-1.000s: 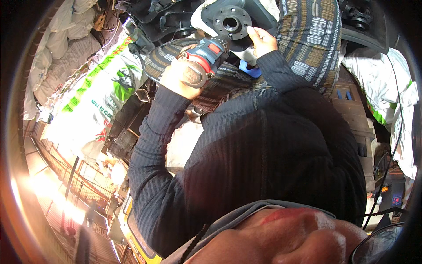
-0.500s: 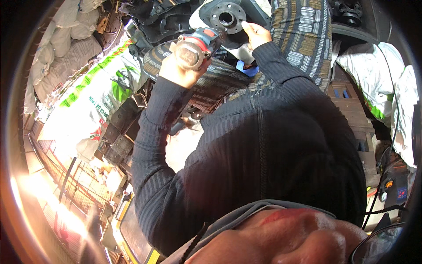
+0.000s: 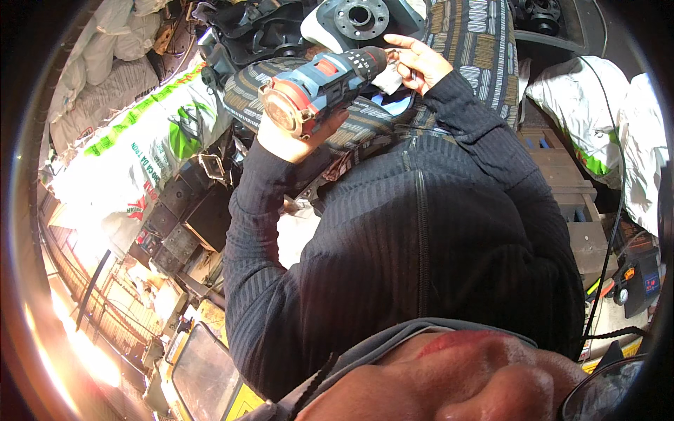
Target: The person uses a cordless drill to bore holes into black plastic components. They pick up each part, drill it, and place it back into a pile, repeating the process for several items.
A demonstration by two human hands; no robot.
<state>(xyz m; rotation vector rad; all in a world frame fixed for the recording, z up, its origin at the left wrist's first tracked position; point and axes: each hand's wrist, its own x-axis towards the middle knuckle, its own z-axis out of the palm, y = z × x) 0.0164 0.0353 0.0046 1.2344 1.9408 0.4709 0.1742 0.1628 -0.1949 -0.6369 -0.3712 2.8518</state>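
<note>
A blue, grey and red cordless drill [image 3: 324, 83] lies in the grasp of my left hand [image 3: 289, 144], which is closed around its handle. Its black chuck points right toward my right hand [image 3: 423, 64]. That hand's forefinger stretches out while the other fingers curl at the chuck's tip; what they pinch, if anything, is too small to make out. Just beyond, a round metal wheel hub [image 3: 358, 17] with a ring of holes and an open centre rests by my patterned trouser legs [image 3: 469, 52].
Dark metal parts [image 3: 270, 31] lie at the far left. A white and green sack [image 3: 158, 151] stands at left, with more white sacks [image 3: 586, 105] at right. A black cable [image 3: 616, 210] hangs at right. Another hub part [image 3: 539, 15] sits at the far right.
The drill has turned from pointing away at the hub to pointing right. My right hand has drawn back from the hub to the drill's chuck.
</note>
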